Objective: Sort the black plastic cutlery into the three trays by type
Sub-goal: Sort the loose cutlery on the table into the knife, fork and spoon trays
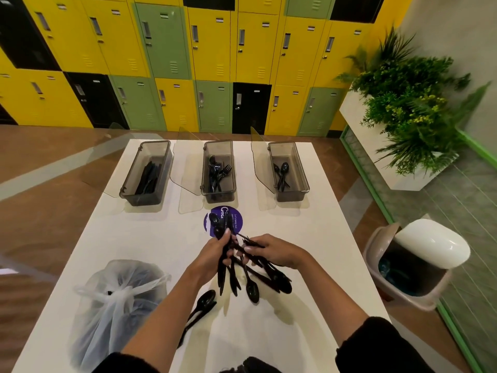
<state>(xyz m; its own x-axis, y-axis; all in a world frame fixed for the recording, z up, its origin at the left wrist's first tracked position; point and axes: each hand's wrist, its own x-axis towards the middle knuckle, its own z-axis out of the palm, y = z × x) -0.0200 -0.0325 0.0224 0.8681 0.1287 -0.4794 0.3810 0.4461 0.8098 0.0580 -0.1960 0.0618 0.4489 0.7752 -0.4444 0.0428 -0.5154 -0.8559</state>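
Note:
My left hand grips a mixed bundle of black plastic cutlery above the middle of the white table. My right hand pinches one piece at the top of that bundle. Spoon bowls and handles fan out below both hands. A loose spoon and another piece lie on the table near my left forearm. Three clear trays stand at the far edge: the left tray holds knives, the middle tray holds forks, the right tray holds spoons.
A knotted translucent plastic bag sits at the near left of the table. A purple round sticker lies beneath the bundle's top. Open tray lids lean beside each tray. A bin and a planter stand right of the table.

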